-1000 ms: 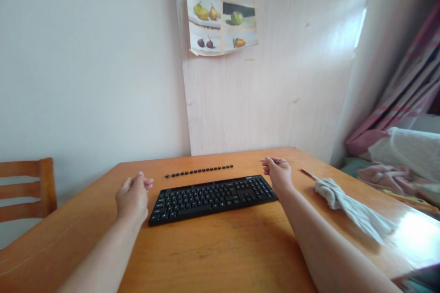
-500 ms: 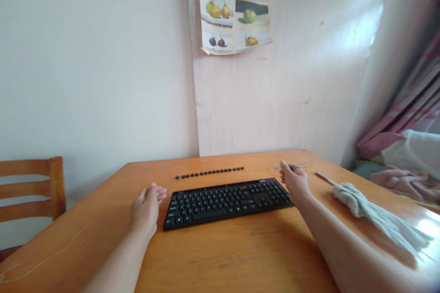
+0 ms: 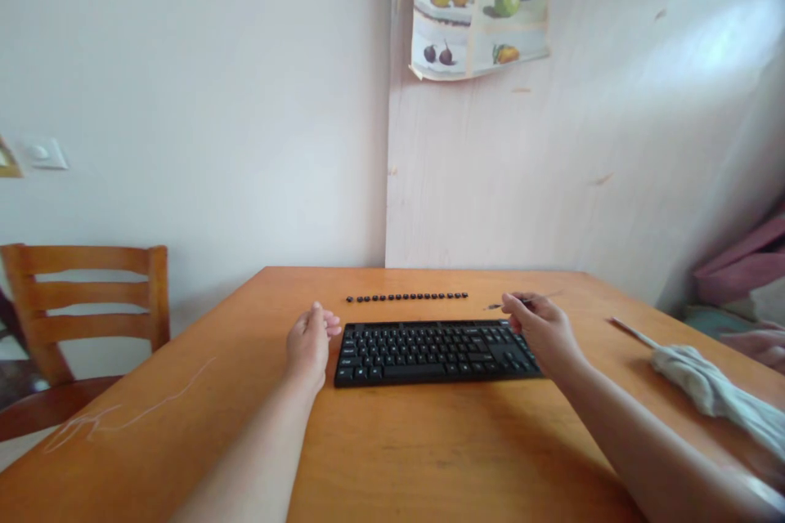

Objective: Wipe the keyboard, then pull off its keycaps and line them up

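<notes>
A black keyboard (image 3: 429, 353) lies across the middle of the wooden table, with a gap of missing keys along its top row. Beyond it, several small black keycaps (image 3: 405, 297) stand in a straight row. At the keyboard's left end, my left hand (image 3: 310, 343) hovers or rests with fingers loosely curled and nothing visible in it; contact with the keyboard cannot be made out. My right hand (image 3: 540, 327), above the keyboard's right end, pinches a thin dark stick-like tool (image 3: 492, 307) whose pale tip points left. Its exact kind is too small to tell.
A grey cloth (image 3: 693, 376) lies on the table's right side, with a thin rod (image 3: 631, 332) sticking out of it. A wooden chair (image 3: 91, 294) stands at the left. The wall with a fruit print (image 3: 478, 16) rises behind the table's (image 3: 392, 441) back edge.
The view has turned rightward-shifting everything, so the chair shows more and the cloth less. Both hands keep about the same places by the keyboard; the tool stays in the right hand.
</notes>
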Demonstrator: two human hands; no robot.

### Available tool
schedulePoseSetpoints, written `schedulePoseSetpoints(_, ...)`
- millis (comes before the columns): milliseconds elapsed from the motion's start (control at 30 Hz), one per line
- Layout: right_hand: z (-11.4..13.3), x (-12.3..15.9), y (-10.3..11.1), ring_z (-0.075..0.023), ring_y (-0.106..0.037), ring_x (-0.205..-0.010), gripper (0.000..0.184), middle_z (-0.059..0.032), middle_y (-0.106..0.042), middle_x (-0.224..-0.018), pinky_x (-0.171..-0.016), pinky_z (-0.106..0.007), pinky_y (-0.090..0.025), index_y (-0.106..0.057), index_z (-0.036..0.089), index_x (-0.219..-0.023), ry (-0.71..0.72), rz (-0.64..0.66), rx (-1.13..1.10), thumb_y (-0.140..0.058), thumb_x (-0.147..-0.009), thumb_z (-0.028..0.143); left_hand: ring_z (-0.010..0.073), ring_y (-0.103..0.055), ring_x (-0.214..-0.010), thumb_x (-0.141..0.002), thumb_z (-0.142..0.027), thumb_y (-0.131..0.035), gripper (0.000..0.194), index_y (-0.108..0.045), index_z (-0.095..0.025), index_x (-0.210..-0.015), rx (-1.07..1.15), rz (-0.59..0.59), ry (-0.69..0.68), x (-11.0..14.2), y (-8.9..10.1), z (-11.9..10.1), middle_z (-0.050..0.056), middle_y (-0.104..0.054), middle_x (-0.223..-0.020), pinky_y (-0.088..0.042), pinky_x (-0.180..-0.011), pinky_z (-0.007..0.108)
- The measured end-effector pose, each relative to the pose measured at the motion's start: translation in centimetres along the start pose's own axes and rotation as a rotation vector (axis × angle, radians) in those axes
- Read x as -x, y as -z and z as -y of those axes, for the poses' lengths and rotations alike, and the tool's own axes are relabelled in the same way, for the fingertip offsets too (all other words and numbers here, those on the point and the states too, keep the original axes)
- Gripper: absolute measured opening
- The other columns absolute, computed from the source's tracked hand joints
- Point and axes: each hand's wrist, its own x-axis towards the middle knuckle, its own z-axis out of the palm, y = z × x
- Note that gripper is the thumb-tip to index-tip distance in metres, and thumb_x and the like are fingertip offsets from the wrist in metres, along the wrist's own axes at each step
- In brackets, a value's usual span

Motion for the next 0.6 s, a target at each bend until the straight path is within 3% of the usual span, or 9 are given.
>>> schedulePoseSetpoints(167,1.8,1.2,-3.3,-0.0098,-0.046,-0.048,0.036,0.0012,-0.057,-0.058,-0.045,-0.023,-0.036,-0.063,0.017,-0.08,-0.026,0.223,0.03,-0.073,-0.07,0.051,0.0184,-0.066,-0.059,-0.077,-0.068,-0.052,0.056,-0.061,-0.013,-0.079,0.012,0.009,-0.026,-0.3,-0.1,0.7,0.011,-0.07,-0.072,-0.05,-0.06,0.031)
schedulePoseSetpoints(333,2.8,2.4,-8.2,-0.0106,-0.051,-0.049,0.031,0.0,-0.064,-0.065,-0.047,-0.024,-0.04,-0.061,0.019,-0.084,-0.032,0.466,0.019,-0.072,-0.073,0.045,0.0189,-0.066,-0.059,-0.078,-0.07,-0.05,0.057,-0.061,-0.014,-0.076,-0.028,0.007,-0.055,-0.4,-0.1,1.1,0.01,-0.07,-0.072,-0.051,-0.062,0.032)
schedulePoseSetpoints(600,3.8,4.4,-17.4,-0.0111,-0.051,-0.047,0.029,-0.0002,-0.063,-0.062,-0.045,-0.023,-0.035,-0.056,0.02,-0.078,0.042,0.603,0.173,-0.063,-0.08,0.048,0.0205,-0.066,-0.06,-0.085,-0.067,-0.039,0.056,-0.061,-0.017,-0.075,-0.157,0.011,-0.073,-0.3,-0.1,0.9,0.009,-0.07,-0.073,-0.049,-0.061,0.032)
